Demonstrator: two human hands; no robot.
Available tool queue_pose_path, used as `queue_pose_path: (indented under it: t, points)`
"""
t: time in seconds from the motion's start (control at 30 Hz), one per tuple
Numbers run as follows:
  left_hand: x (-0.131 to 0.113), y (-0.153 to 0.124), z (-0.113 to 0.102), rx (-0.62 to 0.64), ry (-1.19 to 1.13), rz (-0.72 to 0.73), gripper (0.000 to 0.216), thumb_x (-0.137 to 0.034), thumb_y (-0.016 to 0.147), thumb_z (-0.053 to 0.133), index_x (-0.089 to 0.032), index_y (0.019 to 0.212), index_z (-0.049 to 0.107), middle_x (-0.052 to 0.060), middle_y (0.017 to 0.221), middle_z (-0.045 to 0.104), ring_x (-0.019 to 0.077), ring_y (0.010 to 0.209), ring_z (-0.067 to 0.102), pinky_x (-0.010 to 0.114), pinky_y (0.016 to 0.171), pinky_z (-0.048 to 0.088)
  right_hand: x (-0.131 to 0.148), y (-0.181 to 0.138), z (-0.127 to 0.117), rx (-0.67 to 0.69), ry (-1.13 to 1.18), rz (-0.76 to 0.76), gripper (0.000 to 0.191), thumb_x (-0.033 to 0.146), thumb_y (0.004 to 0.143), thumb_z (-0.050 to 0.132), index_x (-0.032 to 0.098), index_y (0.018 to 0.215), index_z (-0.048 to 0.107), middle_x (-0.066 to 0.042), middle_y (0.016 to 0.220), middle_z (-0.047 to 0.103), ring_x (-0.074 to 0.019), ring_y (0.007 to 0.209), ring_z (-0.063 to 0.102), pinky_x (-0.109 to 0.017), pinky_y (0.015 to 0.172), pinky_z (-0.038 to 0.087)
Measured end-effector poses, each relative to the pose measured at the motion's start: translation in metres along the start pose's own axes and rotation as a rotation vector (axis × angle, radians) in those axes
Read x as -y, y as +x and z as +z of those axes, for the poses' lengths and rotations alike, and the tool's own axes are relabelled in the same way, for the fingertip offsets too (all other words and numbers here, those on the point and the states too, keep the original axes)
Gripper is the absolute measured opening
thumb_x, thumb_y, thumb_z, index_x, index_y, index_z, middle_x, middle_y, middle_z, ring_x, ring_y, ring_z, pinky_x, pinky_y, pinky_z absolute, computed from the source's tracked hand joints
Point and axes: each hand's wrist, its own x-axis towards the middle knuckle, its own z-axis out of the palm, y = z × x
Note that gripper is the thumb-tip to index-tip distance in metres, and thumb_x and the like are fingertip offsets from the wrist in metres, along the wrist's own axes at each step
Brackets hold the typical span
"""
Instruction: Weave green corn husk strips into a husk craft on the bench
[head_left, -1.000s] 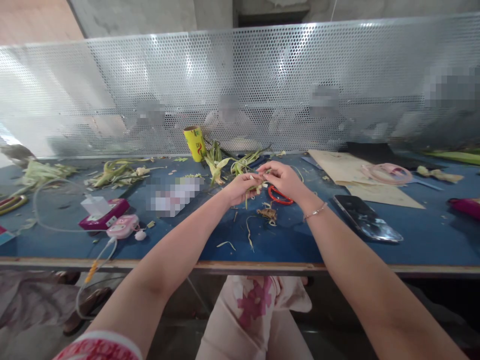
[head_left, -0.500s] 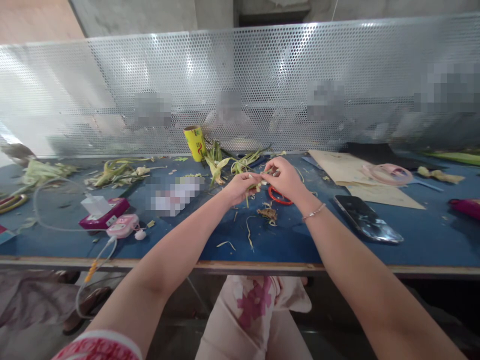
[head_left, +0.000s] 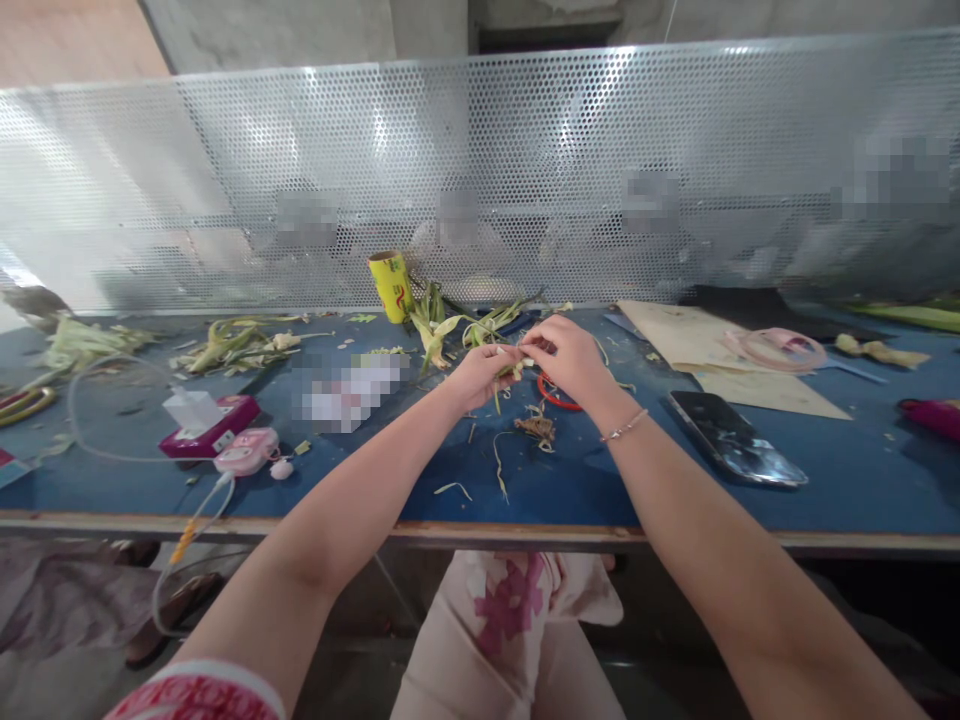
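Note:
My left hand (head_left: 481,372) and my right hand (head_left: 568,355) meet above the middle of the blue table (head_left: 600,470). Both pinch a small pale-green leaf strip (head_left: 514,368) held between them, its end hanging down under my left fingers. Red-handled scissors (head_left: 556,396) lie on the table just under my right wrist. A brownish clump of leaf scraps (head_left: 535,428) and thin loose strips (head_left: 497,462) lie below my hands. A pile of green leaves (head_left: 442,325) sits just beyond my fingers.
A yellow roll (head_left: 389,284) stands at the back by the perforated metal screen (head_left: 480,170). A phone (head_left: 733,438) and cardboard (head_left: 720,360) lie right; a pink tissue box (head_left: 204,425), pink device (head_left: 244,452) with cable, more leaves (head_left: 232,345) left.
My right hand has moved slightly left and closed in on my left hand, now covering more of the scissors. The leaf strip stays pinched between both hands.

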Motion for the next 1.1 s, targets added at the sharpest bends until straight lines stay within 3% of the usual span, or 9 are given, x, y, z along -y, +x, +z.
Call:
queue_pose_path:
  t: [0.3, 0.6, 1.1]
  points:
    - [-0.004, -0.003, 0.005, -0.057, -0.014, -0.001, 0.008, -0.012, 0.072, 0.066, -0.010, 0.072, 0.058, -0.003, 0.060, 0.056, 0.0041, 0.055, 0.050, 0.022, 0.063, 0.042, -0.009, 0.000, 0.000, 0.090, -0.043, -0.087, 0.021, 0.020, 0.085, 0.052, 0.021, 0.089, 0.072, -0.009, 0.091, 0.063, -0.0218, 0.088, 0.059, -0.040, 0.084, 0.047]
    - [-0.001, 0.000, 0.000, -0.057, -0.024, -0.024, 0.004, -0.010, 0.076, 0.062, -0.010, 0.075, 0.059, -0.003, 0.061, 0.056, 0.0037, 0.057, 0.051, 0.022, 0.065, 0.043, -0.015, 0.000, -0.002, 0.102, -0.096, -0.162, 0.021, 0.016, 0.083, 0.054, 0.021, 0.089, 0.074, -0.007, 0.089, 0.065, -0.0198, 0.083, 0.060, -0.036, 0.078, 0.050]
    - [-0.003, -0.001, 0.002, -0.115, -0.045, -0.026, 0.005, -0.006, 0.076, 0.060, -0.009, 0.072, 0.061, -0.002, 0.059, 0.058, 0.0043, 0.054, 0.052, 0.021, 0.061, 0.044, -0.009, -0.001, 0.005, 0.045, -0.055, -0.100, 0.014, 0.014, 0.077, 0.056, 0.019, 0.076, 0.070, -0.006, 0.083, 0.063, -0.0180, 0.075, 0.059, -0.033, 0.067, 0.049]
